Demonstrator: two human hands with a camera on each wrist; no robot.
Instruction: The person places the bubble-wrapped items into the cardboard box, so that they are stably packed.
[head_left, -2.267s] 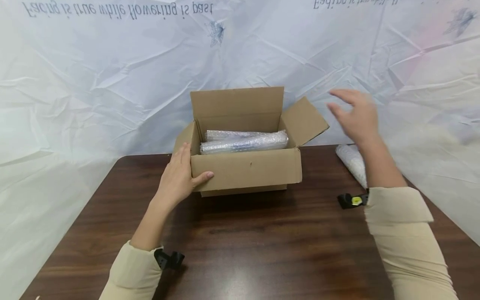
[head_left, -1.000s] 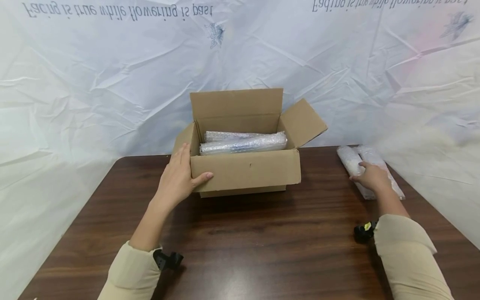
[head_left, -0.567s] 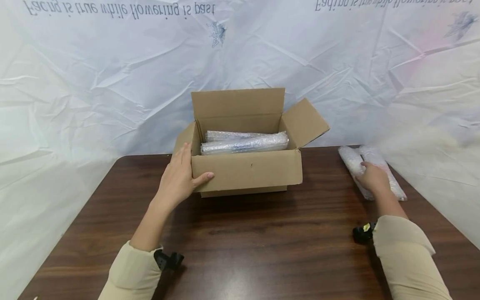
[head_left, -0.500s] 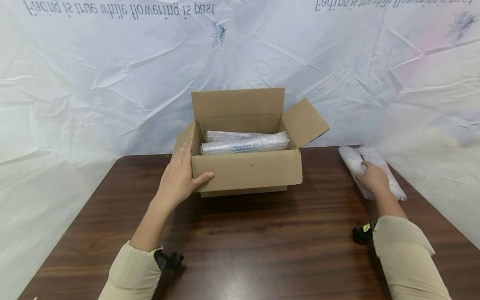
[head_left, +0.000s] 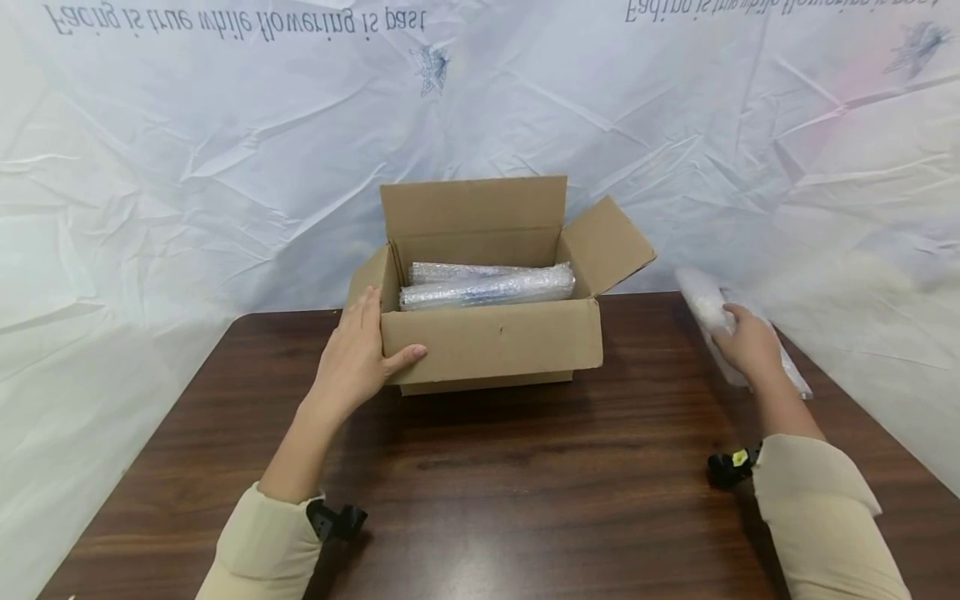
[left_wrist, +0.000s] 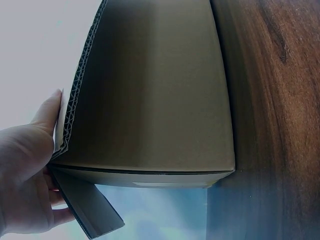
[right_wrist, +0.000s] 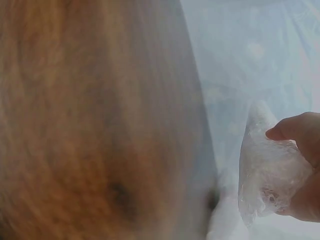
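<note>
A cardboard box [head_left: 491, 342] stands at the back of the table with its flaps spread. My left hand [head_left: 351, 354] holds its front left corner, thumb across the front flap and fingers along the left flap. In the left wrist view the thumb lies over the flap's edge and the fingers show past the side flap [left_wrist: 90, 207]. Two bubble-wrapped rolls [head_left: 487, 287] lie inside the box. On the right, my right hand [head_left: 750, 342] grips another bubble-wrapped roll [head_left: 701, 296], its far end tilted up. A further bubble-wrapped roll [head_left: 793, 375] lies beside it, partly hidden by the hand.
The dark wooden table [head_left: 480, 483] has its right edge close to the wrapped rolls. A wrinkled white sheet [head_left: 262, 167] with printed lettering hangs behind the box and along both sides. The box's right flap [head_left: 609, 246] sticks out toward the right.
My right hand has come down to the rolls at the right, taken hold of the left one, and begun raising its far end. My left hand and the box have stayed put.
</note>
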